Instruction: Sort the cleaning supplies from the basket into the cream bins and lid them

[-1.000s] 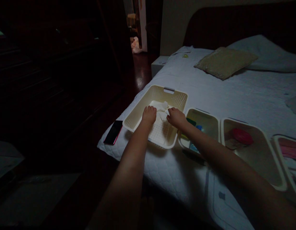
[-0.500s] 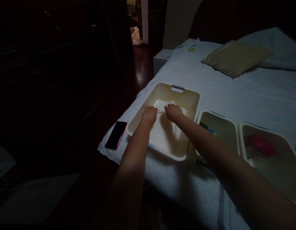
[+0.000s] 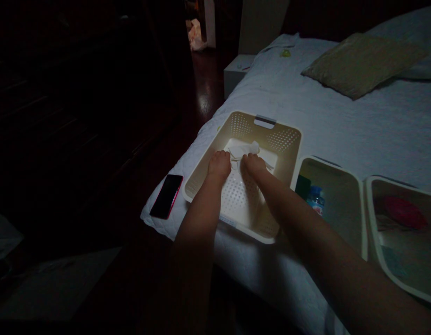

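The person has two hands in view — one left hand (image 3: 219,165), one right hand (image 3: 254,166). There are three baskets (image 3: 192,187), one bed (image 3: 327,118), one phone (image 3: 166,196), one tan pillow (image 3: 364,64), one bottle (image 3: 315,201) and one pink item (image 3: 406,211) — the white pieces (image 3: 244,150) overlap, their number unclear.

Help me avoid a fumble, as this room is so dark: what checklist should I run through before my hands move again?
1. Both hands over the basket: ok, left hand and right hand are inside the outline of the perforated basket.
2. Secure grip on the white item: cannot tell, the fingertips are hidden.
3. Basket supported: ok, it rests on the bed.
4. Phone out of the basket: ok, it lies beside it near the bed's corner.
5. Bottle in the next bin fully visible: not ok, its lower part is hidden.
6. Good light: not ok, the scene is dim.
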A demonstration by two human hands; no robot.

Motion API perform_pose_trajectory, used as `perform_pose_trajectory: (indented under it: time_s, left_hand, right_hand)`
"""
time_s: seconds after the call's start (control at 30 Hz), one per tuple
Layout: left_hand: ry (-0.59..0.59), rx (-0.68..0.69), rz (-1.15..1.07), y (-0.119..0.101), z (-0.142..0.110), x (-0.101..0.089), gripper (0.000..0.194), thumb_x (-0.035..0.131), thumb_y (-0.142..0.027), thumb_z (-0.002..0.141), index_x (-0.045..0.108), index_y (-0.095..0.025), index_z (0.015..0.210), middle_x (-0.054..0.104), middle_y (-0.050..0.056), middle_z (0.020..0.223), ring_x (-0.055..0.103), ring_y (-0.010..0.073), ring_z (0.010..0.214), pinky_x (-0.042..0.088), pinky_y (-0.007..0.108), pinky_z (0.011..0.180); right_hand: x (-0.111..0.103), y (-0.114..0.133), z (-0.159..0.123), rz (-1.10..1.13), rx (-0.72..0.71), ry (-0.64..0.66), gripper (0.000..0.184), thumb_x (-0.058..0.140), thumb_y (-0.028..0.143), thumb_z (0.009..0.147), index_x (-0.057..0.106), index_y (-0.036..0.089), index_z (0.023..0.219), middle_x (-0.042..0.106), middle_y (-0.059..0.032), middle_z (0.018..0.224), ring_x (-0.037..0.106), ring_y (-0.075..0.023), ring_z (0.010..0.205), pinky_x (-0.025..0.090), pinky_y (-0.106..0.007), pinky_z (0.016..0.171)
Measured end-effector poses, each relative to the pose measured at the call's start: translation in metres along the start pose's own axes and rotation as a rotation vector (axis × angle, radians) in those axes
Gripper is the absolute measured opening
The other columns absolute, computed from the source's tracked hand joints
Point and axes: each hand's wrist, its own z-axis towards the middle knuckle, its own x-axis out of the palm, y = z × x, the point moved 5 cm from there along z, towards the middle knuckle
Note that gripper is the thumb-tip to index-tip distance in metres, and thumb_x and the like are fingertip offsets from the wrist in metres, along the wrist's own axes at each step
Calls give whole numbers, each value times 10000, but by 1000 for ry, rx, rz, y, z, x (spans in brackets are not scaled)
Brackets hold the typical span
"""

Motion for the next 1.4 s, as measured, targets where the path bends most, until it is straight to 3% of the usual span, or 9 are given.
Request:
perform_pose_trajectory:
  time_s: [0.3,0.83,1.2,1.4]
  left_hand:
    - [18,0,-3,-4,0,0,278,372,-182,932,555,-90,1119,607,164,1135,528,255,1126,365,363,1017]
    - [46,17,22,-4,-8,-5,284,379,-160,918,565,-97,1124,616,150,1141,551,244,1115,391,341,991]
    - [-19,9,-63,-9,-16,-40,316,374,-161,912,567,-74,1146,613,165,1158,556,254,1108,401,357,992]
    - [-47,-7,-91,-9,-26,-60,316,400,-140,889,573,-84,1148,609,174,1164,549,259,1123,413,374,991]
  right_hand:
    - [1,-1,0,16,31,-23,357,275,116,947,550,78,1172,610,-213,1148,579,-264,1081,418,-347,846]
    - [-16,8,-24,51,22,-28,338,301,116,940,533,77,1183,632,-186,1125,625,-279,1027,459,-369,823]
    - [-51,-4,-47,91,-66,-123,287,352,155,933,555,132,1134,646,-145,1072,638,-235,930,429,-286,704]
    - [-93,-24,-70,282,-79,-266,238,402,189,918,609,131,1020,662,-142,1027,611,-221,901,406,-280,718]
